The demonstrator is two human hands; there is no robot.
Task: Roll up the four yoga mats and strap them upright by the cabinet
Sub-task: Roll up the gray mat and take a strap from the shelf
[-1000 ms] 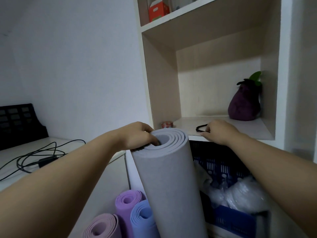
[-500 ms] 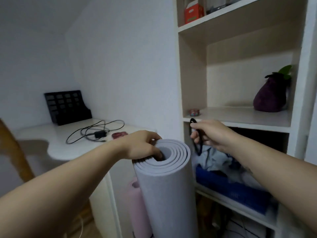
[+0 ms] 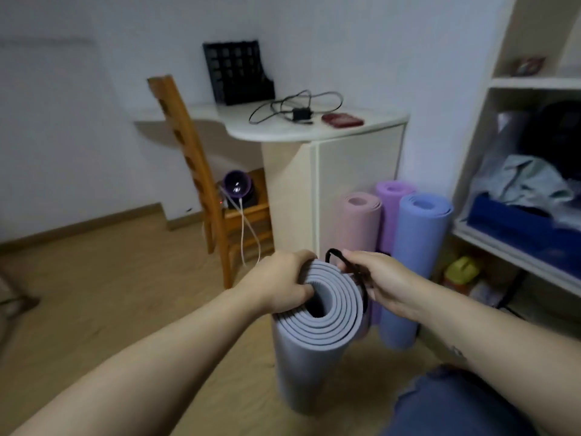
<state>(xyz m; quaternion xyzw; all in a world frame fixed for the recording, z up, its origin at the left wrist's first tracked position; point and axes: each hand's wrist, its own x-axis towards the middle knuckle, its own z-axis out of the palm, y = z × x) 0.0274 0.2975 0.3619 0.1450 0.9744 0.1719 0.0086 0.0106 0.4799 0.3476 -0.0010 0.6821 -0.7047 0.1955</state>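
Four rolled mats counted, all upright on the wood floor (image 3: 110,294). Three stand bunched together, touching, in the gap between the cabinet (image 3: 355,158) under the bench (image 3: 283,130) and the open shelf unit (image 3: 503,83): pink mat (image 3: 358,221), purple mat (image 3: 391,196) behind it, blue mat (image 3: 418,247) nearest the shelves. The fourth, the grey mat (image 3: 314,357), stands apart in front of them, close to the person, with its rolled end facing up.

One black strap (image 3: 344,264). Two bare hands, both occupied. Left hand (image 3: 283,284) grips the grey mat's top rim from the left, fingers (image 3: 300,258) curled over the outer layers and one digit tucked into the hollow core. Right hand (image 3: 382,281) sits just beside the roll's right edge, its fingers (image 3: 353,256) closed in a pinch on the strap. A loop pokes up above the hand; the rest runs down against the roll's side. Both forearms reach forward.

On the bench: one black file rack (image 3: 235,73), one tangle of cable (image 3: 295,105), one flat red object (image 3: 342,119) too blurred to name. One wooden chair (image 3: 201,171) left of the cabinet.
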